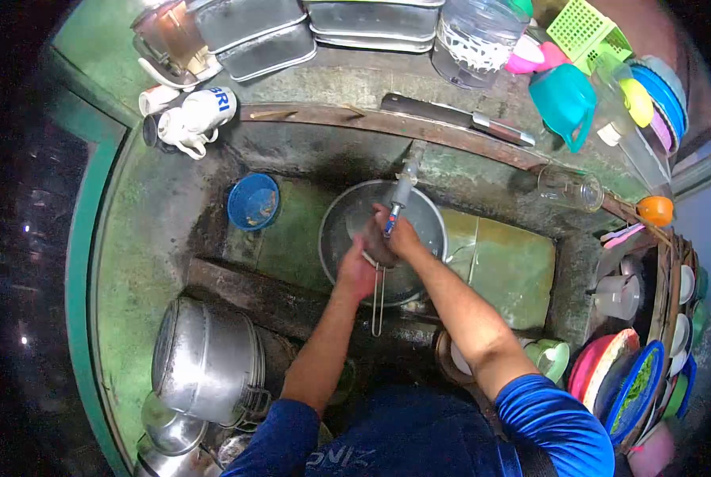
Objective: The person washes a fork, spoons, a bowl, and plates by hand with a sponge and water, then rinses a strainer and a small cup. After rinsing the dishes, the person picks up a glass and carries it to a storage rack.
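A strainer with a long wire handle is held over a round metal basin, its handle pointing back toward my body. My left hand grips the left side of its rim. On the other side, my right hand is closed on the strainer's bowl, directly beneath the tap; the tap partly covers its fingers. The tap's small red and blue mark sits just above my right hand. Water shows in the basin below.
A blue tub stands left of the basin. A large metal pot lies at lower left. On the ledge behind are a knife, white mugs and a glass jar. Colourful baskets crowd the right.
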Action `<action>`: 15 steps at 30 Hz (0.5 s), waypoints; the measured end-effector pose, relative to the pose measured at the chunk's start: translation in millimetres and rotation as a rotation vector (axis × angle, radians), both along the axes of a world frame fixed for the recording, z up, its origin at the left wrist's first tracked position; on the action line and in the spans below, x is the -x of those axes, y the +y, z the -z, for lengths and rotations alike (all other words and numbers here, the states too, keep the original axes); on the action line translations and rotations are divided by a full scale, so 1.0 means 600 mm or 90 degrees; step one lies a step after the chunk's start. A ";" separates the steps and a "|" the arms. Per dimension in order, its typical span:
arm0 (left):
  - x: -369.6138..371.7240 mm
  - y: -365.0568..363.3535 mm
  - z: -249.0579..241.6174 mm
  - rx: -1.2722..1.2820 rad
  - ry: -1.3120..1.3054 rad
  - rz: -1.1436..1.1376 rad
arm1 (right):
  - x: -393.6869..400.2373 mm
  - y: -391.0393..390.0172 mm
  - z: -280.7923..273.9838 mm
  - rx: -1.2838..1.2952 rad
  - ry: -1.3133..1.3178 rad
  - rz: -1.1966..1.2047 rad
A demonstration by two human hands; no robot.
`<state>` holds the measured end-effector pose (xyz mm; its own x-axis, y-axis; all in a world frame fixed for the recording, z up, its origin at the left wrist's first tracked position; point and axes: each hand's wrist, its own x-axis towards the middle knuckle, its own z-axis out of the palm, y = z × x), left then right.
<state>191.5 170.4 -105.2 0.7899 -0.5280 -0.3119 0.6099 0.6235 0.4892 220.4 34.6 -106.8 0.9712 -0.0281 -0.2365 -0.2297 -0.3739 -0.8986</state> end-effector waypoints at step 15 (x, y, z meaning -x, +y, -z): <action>-0.055 -0.072 0.138 -0.487 -0.182 -0.092 | 0.170 0.006 -0.021 -0.180 0.190 0.056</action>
<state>224.7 127.3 -188.0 0.9369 -0.1385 -0.3210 0.3374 0.1179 0.9340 118.6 38.0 -94.0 0.8557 -0.0020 -0.5175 -0.5156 -0.0890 -0.8522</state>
